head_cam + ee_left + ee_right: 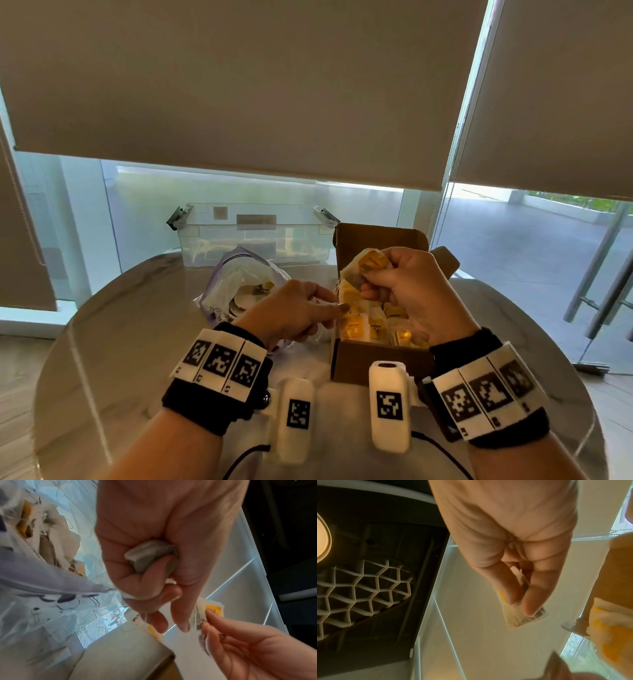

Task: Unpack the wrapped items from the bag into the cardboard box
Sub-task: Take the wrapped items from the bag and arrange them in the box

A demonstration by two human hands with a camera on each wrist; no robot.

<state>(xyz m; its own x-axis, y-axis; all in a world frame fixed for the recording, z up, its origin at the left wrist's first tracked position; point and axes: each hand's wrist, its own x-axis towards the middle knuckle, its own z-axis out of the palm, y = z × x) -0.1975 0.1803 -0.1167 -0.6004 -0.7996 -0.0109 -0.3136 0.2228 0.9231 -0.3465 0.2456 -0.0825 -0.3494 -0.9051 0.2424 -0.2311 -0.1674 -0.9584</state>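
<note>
A brown cardboard box (pixel 376 363) stands open on the table with several yellow-and-white wrapped packets (pixel 363 322) inside. Above it my right hand (pixel 368 277) pinches a small bunch of wrapped packets (pixel 371 260) between thumb and fingers; the right wrist view shows that pinch (pixel 520 604) on a packet (pixel 529 619). To the box's left lies the clear, purple-printed bag (pixel 236 281), open with more packets in it. My left hand (pixel 337 308) hovers between bag and box, index finger at the box's left edge. In the left wrist view its curled fingers (pixel 150 580) hold a small grey block (pixel 149 555) in the palm.
A clear plastic bin (pixel 253 207) with latches stands behind the bag and box at the far edge of the round pale table (pixel 137 342). Roller blinds and glass panes rise behind the table. The box's lid flap (pixel 380 240) stands upright at the back.
</note>
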